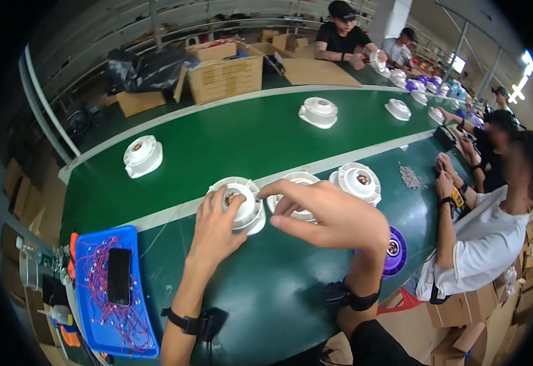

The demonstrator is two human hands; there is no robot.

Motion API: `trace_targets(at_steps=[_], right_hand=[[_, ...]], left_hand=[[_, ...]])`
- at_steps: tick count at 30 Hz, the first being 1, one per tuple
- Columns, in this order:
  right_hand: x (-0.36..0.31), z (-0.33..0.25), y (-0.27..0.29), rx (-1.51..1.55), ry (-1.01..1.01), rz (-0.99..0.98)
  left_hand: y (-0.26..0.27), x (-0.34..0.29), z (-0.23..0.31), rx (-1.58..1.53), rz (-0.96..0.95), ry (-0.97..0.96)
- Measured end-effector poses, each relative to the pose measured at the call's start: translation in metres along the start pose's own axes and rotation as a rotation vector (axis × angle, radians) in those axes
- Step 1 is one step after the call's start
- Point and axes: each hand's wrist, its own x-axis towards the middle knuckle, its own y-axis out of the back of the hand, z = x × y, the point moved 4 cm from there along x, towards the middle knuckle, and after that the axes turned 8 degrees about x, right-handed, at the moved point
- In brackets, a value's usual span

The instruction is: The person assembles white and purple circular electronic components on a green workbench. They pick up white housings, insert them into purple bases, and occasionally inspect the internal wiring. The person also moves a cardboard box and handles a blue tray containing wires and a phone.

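Observation:
My left hand (213, 227) curls over a white round plastic housing (252, 210) on the green bench, its fingertips and thumb around the raised centre, where coppery metal shows. Just to the right hovers my right hand (339, 213), fingers bent and thumb apart from the index finger, with nothing visible between them. Its index fingertip is close to the rim of that housing; I cannot tell whether they touch. Beneath the right hand, partly hidden, lies a second white housing (297, 181). A third white housing (364, 183) sits beyond it, and a purple housing (394, 251) lies beside my right forearm.
A blue tray (89, 338) at the left holds red-pink wires (99, 287) and a black phone (119, 276). Along the green belt (218, 137) stand more white housings (143, 156). Small metal parts (411, 177) lie near a co-worker (486, 238) on the right. Cardboard boxes (227, 73) stand behind the belt.

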Motion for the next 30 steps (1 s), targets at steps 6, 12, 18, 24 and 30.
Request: trace_targets(at_steps=[6,12,18,24,30], right_hand=[[0.0,0.009,-0.005,0.022,0.07,0.043],[0.002,0.005,-0.005,-0.031,-0.031,-0.012],[0.005,0.002,-0.006,-0.033,-0.042,-0.012],[0.004,0.004,-0.001,-0.058,0.005,0.067],[0.007,0.0,0.001,-0.048,-0.024,0.333]], left_hand=[[0.026,-0.006,0.006,0.066,-0.237,-0.013],[0.022,-0.007,0.004,0.04,-0.236,0.007],[-0.007,-0.001,-0.002,0.037,-0.129,0.068],[0.009,0.006,-0.02,-0.428,0.087,0.182],[0.076,0.006,-0.014,-0.854,0.385,0.15]])
